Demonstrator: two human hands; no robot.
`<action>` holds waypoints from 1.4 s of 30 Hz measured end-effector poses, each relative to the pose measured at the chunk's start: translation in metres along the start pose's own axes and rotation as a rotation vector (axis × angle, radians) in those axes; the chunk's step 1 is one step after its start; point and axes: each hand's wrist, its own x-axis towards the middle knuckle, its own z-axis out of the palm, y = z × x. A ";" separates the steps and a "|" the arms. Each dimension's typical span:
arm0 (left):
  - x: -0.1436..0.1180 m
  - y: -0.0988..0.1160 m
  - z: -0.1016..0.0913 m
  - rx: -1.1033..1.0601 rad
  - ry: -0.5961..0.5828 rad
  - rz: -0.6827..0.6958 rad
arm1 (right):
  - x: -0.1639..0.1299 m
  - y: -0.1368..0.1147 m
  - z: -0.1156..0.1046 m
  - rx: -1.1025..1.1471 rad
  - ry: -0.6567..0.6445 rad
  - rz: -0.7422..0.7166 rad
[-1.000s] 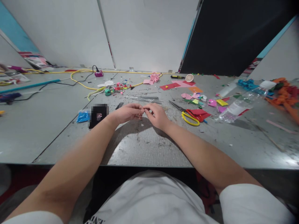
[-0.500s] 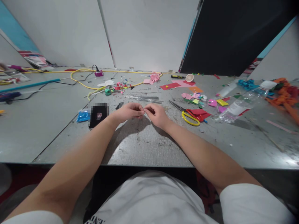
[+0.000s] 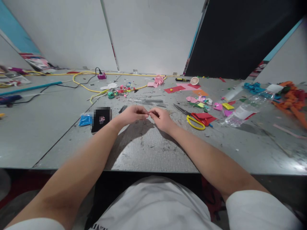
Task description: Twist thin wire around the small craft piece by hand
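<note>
My left hand (image 3: 134,114) and my right hand (image 3: 160,118) meet fingertip to fingertip over the middle of the table. Both are closed in a pinch, and whatever lies between the fingertips is too small to make out. Just beyond them lies a bundle of thin metal wires (image 3: 148,102). Short dark strips (image 3: 123,109) lie beside my left hand. To the right of my right hand rest scissors with yellow handles (image 3: 195,122), against a red packet (image 3: 203,118).
Left of my hands are a black phone-like object (image 3: 102,119) and a blue packet (image 3: 85,120). A clear plastic bottle (image 3: 251,107) lies tilted at right. Red paper (image 3: 174,89), pink crumpled paper (image 3: 159,80) and a yellow cable (image 3: 81,82) lie farther back.
My fingertips have shifted very slightly and the left fingers are drawn a little closer together. The things on the table have not moved.
</note>
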 end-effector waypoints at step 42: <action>-0.006 -0.002 -0.006 -0.183 -0.117 -0.194 | 0.002 -0.003 0.000 -0.047 -0.074 0.019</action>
